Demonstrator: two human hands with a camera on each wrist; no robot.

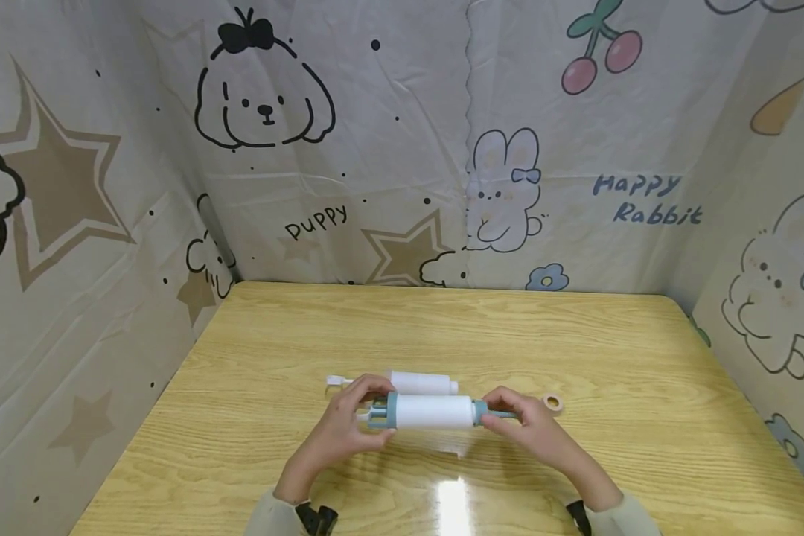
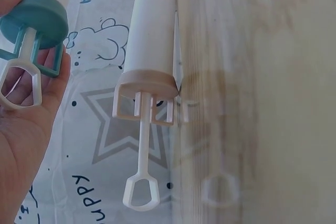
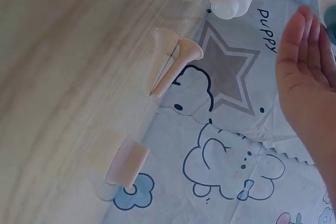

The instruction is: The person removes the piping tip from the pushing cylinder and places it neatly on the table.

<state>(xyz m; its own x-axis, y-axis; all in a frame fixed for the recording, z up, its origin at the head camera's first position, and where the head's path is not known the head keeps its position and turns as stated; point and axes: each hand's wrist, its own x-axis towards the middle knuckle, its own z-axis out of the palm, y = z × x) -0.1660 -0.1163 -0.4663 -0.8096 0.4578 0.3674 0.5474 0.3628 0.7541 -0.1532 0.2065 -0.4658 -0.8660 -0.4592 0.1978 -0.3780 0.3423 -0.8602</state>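
Observation:
A large white-barrelled syringe (image 1: 434, 412) with teal ends lies level between both hands, in front of a second syringe. My left hand (image 1: 340, 420) grips the teal flange (image 2: 37, 19), thumb and fingers on opposite sides of it. The looped white plunger handle (image 2: 22, 85) extends along that palm. My right hand (image 1: 531, 426) pinches the teal cap (image 1: 480, 412) at the other end, where a thin teal nozzle (image 1: 507, 415) runs under the fingers. In the right wrist view, the teal part is mostly cut off at the edge.
A second white syringe (image 1: 420, 383) with a peach flange (image 2: 149, 82) lies just behind on the table (image 1: 295, 327). A peach ring (image 1: 552, 403) sits beyond the right hand. Near it, a peach funnel-shaped nozzle (image 3: 178, 66) shows in the right wrist view. Printed cloth walls surround the table.

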